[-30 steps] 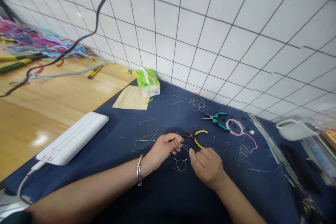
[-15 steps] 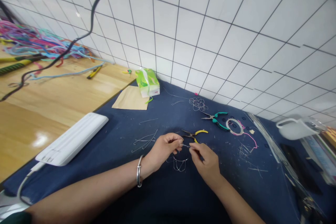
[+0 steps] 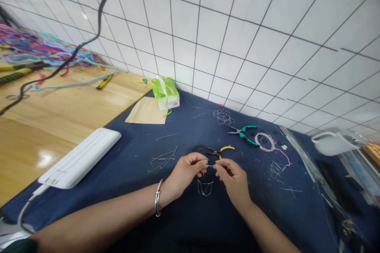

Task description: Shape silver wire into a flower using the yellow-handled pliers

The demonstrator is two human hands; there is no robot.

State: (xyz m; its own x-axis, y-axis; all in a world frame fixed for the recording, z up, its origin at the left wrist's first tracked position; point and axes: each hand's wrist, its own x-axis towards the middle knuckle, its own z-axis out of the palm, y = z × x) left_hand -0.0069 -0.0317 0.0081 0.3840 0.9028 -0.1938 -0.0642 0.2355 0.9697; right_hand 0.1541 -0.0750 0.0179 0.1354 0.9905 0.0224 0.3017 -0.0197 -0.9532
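Left hand (image 3: 185, 172) | right hand (image 3: 234, 180) | both pinching wire (image 3: 211, 165) stretched between them

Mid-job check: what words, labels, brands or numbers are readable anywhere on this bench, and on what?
No text here can be read.
Green tissue pack: red patch on its lower edge, print too small and blurred to read.
White power strip: no legible marks.
Packages at the right edge: blurred, unreadable.
Thin wire pinched between left hand and right hand: bears none.
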